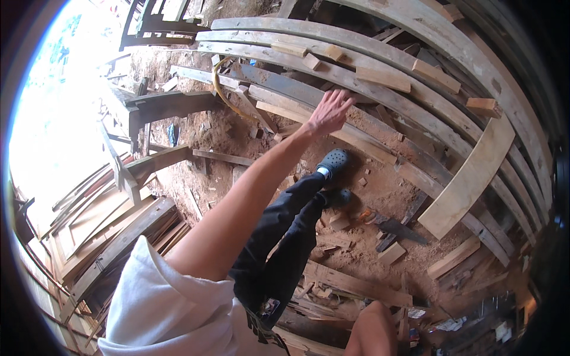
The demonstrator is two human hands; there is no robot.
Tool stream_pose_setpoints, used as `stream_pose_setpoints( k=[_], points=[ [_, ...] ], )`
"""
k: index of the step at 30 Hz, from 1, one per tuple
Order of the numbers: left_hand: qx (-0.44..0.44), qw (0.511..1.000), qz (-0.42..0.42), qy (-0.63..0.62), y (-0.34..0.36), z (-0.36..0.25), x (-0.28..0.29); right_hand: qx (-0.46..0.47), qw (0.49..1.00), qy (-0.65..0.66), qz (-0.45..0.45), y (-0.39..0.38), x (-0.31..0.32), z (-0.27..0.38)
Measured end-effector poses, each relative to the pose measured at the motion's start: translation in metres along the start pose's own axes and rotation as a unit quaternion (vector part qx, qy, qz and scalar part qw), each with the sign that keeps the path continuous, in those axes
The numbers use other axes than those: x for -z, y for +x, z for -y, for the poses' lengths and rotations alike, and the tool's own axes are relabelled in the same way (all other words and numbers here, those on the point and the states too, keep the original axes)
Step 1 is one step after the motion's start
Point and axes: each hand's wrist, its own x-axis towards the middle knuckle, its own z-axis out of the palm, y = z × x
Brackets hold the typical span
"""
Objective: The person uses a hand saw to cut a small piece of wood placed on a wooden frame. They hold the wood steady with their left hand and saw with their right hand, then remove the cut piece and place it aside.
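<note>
My left hand [329, 113] reaches to a sawdust-strewn wooden beam [389, 133], fingers bent and closed at the edge of the slats; what they hold, if anything, is hidden. Just beyond it, short wooden blocks [383, 79] lie on long pale slats [273, 50]. A wide pale board [466, 178] lies across the slats to the right. A yellow curved strap or hose [218, 89] hangs over the beams left of my hand. My right arm shows at the bottom edge; its hand is out of view.
A handsaw [401, 231] lies on the dirt floor [362, 178] among offcuts, near my feet in grey clogs [333, 161]. Dark wooden frames [166, 101] stand at the left, with stacked panels and planks [101, 225] below them. More timber [350, 285] lies near the bottom edge.
</note>
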Motion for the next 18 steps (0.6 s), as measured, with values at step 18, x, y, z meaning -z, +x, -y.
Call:
stream_pose_setpoints(
  k=[18],
  points=[
    [0.062,0.992,0.09,-0.065,-0.089,-0.017,-0.015,-0.001,1.0,-0.001,0.003,0.009,-0.004,0.002]
  ],
)
